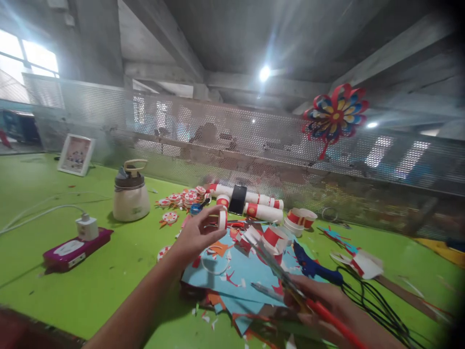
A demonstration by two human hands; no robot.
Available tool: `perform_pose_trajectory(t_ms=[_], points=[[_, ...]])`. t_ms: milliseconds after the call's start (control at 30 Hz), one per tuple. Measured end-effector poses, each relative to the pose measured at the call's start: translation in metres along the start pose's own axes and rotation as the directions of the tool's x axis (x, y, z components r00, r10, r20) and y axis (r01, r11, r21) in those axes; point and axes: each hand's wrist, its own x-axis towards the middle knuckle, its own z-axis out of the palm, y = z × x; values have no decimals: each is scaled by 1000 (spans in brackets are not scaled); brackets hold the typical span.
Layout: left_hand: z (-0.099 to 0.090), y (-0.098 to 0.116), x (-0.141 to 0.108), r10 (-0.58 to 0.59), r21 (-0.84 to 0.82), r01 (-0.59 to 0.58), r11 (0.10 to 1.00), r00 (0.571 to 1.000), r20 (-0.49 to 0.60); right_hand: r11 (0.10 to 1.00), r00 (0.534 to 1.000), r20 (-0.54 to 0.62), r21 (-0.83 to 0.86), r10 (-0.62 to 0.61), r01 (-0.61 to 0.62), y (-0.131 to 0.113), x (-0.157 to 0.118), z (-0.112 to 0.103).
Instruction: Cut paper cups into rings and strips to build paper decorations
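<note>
My left hand (198, 233) reaches over the middle of the table, thumb and fingers closed around a short red-and-white paper ring (223, 220). On the right, my right hand (319, 301) grips scissors with a red handle (332, 321). Their long grey blade (271, 261) points up and left; a second grey pointed piece (267, 292) lies below it, blurred. Under both hands spread light blue paper sheets (198, 278) strewn with red, white and orange scraps. A cut red-and-white paper cup (274, 240) sits beyond the blade.
A blue glue gun (314, 266) with a black cord is at right. Behind are white-and-red paper rolls (265, 212), a phone (238, 198), cups (300, 218) and several decorated discs (191, 197). A jug (131, 196) and purple power strip (76, 249) stand left. Perforated panels close the back.
</note>
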Motion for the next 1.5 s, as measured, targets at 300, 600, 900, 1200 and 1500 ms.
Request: perform_pose_trajectory(t_ms=[300,600,900,1200,1500], points=[[-13,-8,-4,-112,-390,226,893,949,293,934,993,-30,339,-113,116,-5,19,21],[-8,-9,-2,-128,-238,236,942,909,398,978,966,-167,-110,-196,179,-2,8,29],[-4,-11,-2,-123,-183,219,958,897,425,962,949,-202,-174,-243,210,-13,6,33],[-6,-14,-2,-107,-135,186,973,886,451,976,983,-103,-171,-150,131,-13,10,34],[-9,-13,-2,-124,-78,181,980,873,471,954,985,-91,-277,-147,116,-9,8,35]])
